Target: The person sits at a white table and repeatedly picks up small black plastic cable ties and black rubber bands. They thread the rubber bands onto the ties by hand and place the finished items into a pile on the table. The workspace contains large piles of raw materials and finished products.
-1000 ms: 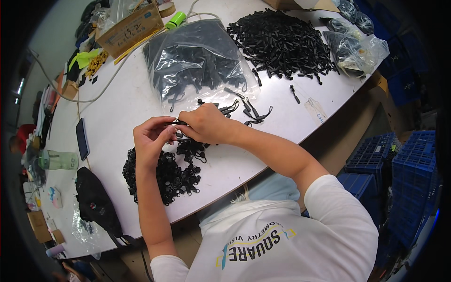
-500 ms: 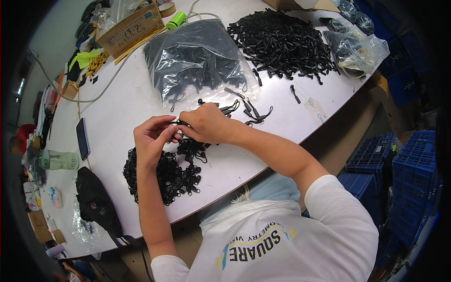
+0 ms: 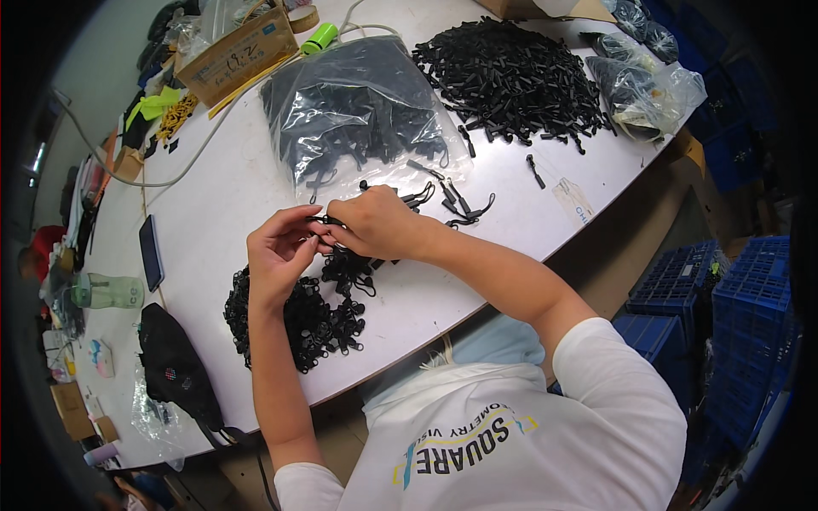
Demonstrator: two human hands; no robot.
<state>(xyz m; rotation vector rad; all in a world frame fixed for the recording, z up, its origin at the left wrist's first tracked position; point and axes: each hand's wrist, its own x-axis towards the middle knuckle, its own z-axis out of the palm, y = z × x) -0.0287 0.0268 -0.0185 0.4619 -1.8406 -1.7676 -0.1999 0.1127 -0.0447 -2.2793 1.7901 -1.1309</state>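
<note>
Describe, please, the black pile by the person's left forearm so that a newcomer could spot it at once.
On the white table, look just below the left hand. The black pile lies there, showing on both sides of the left forearm. Unlike the bigger heap at the far right, it shows small rings, not sticks.

Shirt (image 3: 520,417): dark block lettering, inverted in view, blue and yellow marks alongside. Carton (image 3: 243,58): dark handwriting, numerals included. Tabletop (image 3: 417,319) label (image 3: 572,199): few capitals, slanted. Bottle (image 3: 115,291): faint pale letters.
</note>
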